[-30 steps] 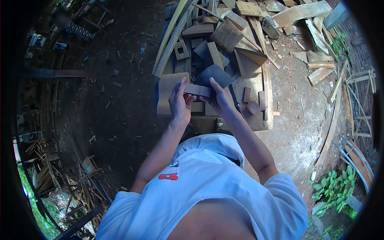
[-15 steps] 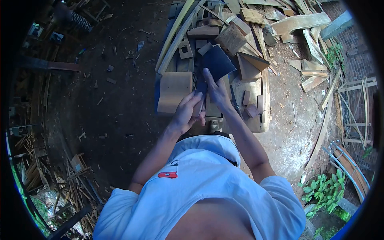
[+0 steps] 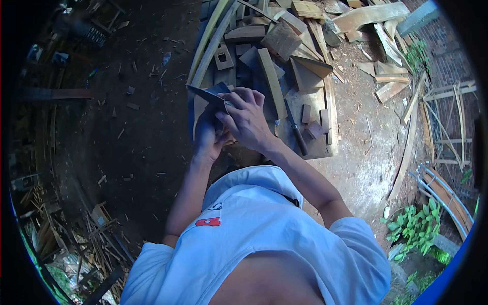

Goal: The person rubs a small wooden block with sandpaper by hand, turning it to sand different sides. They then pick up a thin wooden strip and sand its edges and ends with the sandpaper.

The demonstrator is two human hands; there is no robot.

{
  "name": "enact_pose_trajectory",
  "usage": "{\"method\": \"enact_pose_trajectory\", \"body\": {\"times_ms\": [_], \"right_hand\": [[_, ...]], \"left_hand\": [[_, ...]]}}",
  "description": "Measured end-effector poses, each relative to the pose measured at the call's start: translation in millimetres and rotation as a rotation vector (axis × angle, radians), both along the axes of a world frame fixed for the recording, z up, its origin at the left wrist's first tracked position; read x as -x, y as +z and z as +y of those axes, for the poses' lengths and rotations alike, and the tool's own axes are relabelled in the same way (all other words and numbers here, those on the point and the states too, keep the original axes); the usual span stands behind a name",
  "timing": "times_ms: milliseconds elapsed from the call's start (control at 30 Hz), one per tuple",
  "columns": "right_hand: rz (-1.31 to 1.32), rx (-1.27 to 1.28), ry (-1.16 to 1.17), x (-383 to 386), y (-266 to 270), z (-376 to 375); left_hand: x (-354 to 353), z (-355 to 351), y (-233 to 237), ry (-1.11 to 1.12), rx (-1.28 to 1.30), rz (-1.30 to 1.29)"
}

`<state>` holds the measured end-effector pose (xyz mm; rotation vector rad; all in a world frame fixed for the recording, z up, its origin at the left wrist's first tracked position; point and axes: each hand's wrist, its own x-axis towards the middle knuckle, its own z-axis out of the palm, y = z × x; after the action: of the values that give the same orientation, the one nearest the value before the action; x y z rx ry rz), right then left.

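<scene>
A dark flat sheet (image 3: 206, 95), which looks like sandpaper, is tilted over the left side of the bench. My right hand (image 3: 246, 119) grips its near right corner, fingers bent over the edge. Below it my left hand (image 3: 207, 140) lies in shadow, fingers curled close to my right hand. Whatever my left hand holds is hidden by the sheet and my right hand. Right of my hands, a long wooden strip (image 3: 272, 84) lies on the bench. Beside that is a slim tool with a dark handle (image 3: 300, 141).
Small wood blocks (image 3: 314, 129) sit at the bench's right side. A wooden piece with a square hole (image 3: 222, 58) and a split angled block (image 3: 310, 73) lie farther back. Offcuts (image 3: 373, 23) are heaped at the far right; scraps litter the ground (image 3: 147, 132).
Both hands have moved left, and the dark sheet has swung left and tilted up. My right hand has turned over it. The wooden strip and the tool are now uncovered.
</scene>
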<state>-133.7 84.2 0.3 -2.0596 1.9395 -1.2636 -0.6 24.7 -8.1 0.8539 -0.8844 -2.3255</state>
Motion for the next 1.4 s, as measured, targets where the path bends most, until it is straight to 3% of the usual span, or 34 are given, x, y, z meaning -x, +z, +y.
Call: {"method": "enact_pose_trajectory", "body": {"times_ms": [33,133,233,367,433,467,500,567,600,633,700,767,833,900,933,967,1033,1067,1167,1200,1233,1300,1333,1400], "right_hand": [[0.012,0.049,-0.023,-4,-3,0],[0.018,-0.004,-0.048,-13,-4,-5],[-0.179,-0.058,0.039,-11,3,-6],[-0.360,-0.202,-0.023,-11,-3,-11],[-0.877,-0.248,-0.011,-15,-17,-15],[-0.435,-0.362,-0.103,-13,-23,-13],[-0.434,-0.365,-0.092,-12,-23,-15],[-0.701,0.059,-0.011,-11,-24,-19],[-0.851,-0.123,0.060,-9,-14,-17],[-0.856,-0.127,0.062,-14,-16,-16],[-0.567,-0.032,0.182,-27,-17,-13],[-0.467,-0.008,0.300,-44,-8,2],[-0.381,0.010,0.315,-37,-9,3],[-0.334,0.019,0.208,-20,-21,-12],[-0.335,0.011,0.151,-14,-22,-22],[-0.334,0.021,0.175,-18,-21,-22],[-0.298,-0.022,0.245,-32,-1,-11],[-0.297,-0.016,0.343,-38,5,-4],[-0.277,0.027,0.360,-23,1,-17],[-0.308,-0.061,0.260,-10,0,-26],[-0.347,0.027,0.175,-4,-6,-39],[-0.310,0.046,0.170,-11,-5,-32],[-0.253,0.050,0.258,-21,4,-21],[-0.171,0.026,0.387,-35,10,-3]], "left_hand": [[0,-3,-5,-0.039,-0.010,0.002],[14,5,15,0.227,-0.089,-0.249],[-4,-8,1,0.111,-0.042,-0.186],[-6,-15,7,0.100,-0.031,-0.193],[2,-16,28,0.120,0.077,-0.259],[-3,-18,24,0.081,0.117,-0.246],[-4,-17,24,0.092,0.115,-0.248],[-5,-11,24,0.047,0.128,-0.311],[-6,-12,20,0.051,0.125,-0.318],[-5,-14,11,0.098,0.070,-0.305],[1,-18,0,0.143,0.020,-0.285],[7,-15,-7,0.537,0.074,-0.261],[-16,-27,-10,0.495,0.000,-0.269],[-47,-46,-32,-0.246,0.026,0.259],[-36,-55,-47,-0.478,-0.096,0.698],[-43,-47,-57,-0.462,-0.075,0.695],[-29,-15,-29,0.215,0.270,-0.143],[-39,-26,-55,0.222,0.078,0.082],[-30,-13,-21,0.275,0.141,-0.064],[-47,-52,-62,-0.295,0.019,0.507],[-45,-44,-54,-0.289,0.019,0.510],[-29,-27,-25,-0.028,0.062,0.181],[-8,-11,22,0.347,-0.101,-0.247],[-11,-18,-2,0.320,0.016,-0.180]]}}
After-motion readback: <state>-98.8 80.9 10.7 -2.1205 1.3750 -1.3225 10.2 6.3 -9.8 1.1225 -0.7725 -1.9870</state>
